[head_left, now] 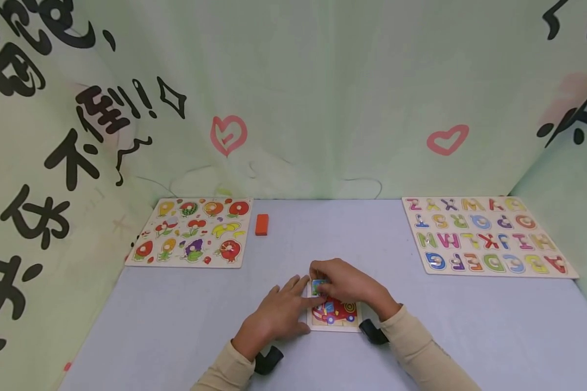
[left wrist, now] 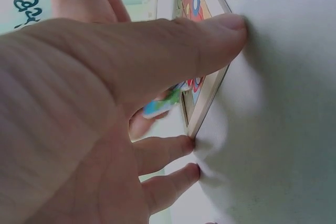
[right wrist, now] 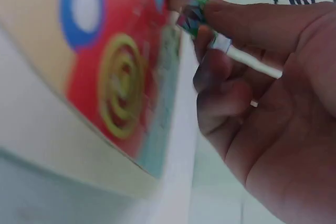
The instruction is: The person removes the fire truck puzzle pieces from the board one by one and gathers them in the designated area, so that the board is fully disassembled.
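Note:
A small jigsaw board point(head_left: 333, 314) with a red car picture and a pale wooden frame lies near the table's middle. My left hand point(head_left: 282, 310) rests at its left side, fingers spread; in the left wrist view the thumb point(left wrist: 210, 40) lies over the frame's edge and two fingertips touch the table by the corner. Over the board's far part, my right hand point(head_left: 344, 279) pinches a blue-green puzzle piece point(right wrist: 193, 15) between thumb and fingers. That piece is tilted above the board in the left wrist view, partly hidden by fingers.
A fruit peg puzzle point(head_left: 247, 239) stands back left, an alphabet puzzle point(head_left: 494, 276) back right. An orange block point(head_left: 261, 224) lies beside the fruit board. Behind the table point(head_left: 186, 320) hangs a pale curtain point(head_left: 332, 108) with black writing and pink hearts.

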Motion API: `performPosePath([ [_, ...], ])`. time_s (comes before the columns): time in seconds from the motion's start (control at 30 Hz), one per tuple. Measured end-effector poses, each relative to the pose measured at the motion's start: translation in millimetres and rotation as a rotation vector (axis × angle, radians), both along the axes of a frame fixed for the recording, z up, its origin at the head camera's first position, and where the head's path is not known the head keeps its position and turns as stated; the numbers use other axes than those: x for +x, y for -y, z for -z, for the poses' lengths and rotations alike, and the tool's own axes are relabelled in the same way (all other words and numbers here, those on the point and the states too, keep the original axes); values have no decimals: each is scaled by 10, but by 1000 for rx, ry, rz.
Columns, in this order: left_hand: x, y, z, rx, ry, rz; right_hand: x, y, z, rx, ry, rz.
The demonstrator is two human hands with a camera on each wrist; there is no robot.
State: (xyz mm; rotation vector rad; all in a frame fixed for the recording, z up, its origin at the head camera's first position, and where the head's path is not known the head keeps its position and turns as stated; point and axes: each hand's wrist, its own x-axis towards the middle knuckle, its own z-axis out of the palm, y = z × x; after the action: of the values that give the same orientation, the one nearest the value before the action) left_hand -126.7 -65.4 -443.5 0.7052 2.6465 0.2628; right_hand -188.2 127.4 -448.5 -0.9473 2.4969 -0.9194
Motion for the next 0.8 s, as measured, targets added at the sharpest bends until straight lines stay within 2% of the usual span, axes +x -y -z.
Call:
performPosePath([
  [0.1,-5,-8,-2,-4,-3,-5,-54,-119,-35,-55,22,9],
  [0.2,-7,-18,-1,-6,-1,-19,-131,-302,-91,-69,43,53],
  [0.47,-2,-21,0,-1,9,-32,-268,-789,-143,-11,126,141],
  [0.63,1,-20,0,3,15,-46,-289,-869,-108,4,142,151],
  [0.8,6,-22,6,10,19,-54,-296,-851,-40,11,107,186],
])
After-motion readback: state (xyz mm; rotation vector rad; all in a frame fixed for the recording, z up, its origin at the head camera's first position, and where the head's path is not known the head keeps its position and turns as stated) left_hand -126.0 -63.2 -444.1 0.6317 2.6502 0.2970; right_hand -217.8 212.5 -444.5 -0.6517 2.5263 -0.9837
